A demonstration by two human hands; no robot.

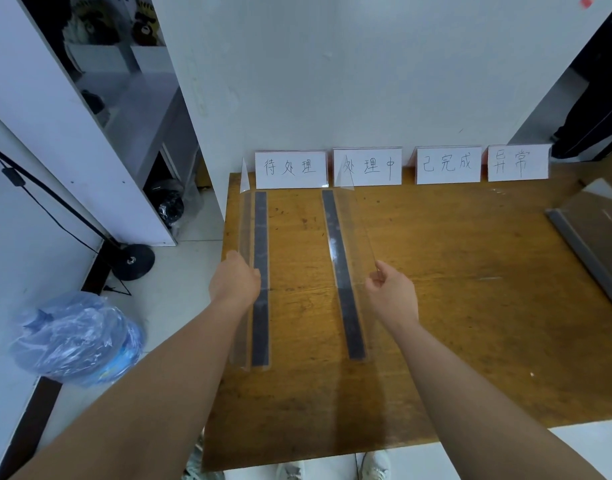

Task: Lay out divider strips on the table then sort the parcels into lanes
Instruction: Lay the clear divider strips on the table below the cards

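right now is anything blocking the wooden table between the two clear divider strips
Nothing visible does. The left hand grips the left clear plastic divider strip, the right hand pinches the right clear plastic divider strip, and only bare brown wooden table lies between them.

Blue plastic bag on floor to my left; black round stand base beyond it, beside white shelving.

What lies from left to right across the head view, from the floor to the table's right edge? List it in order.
blue plastic bag → left divider strip → right divider strip → metal-edged clear panel
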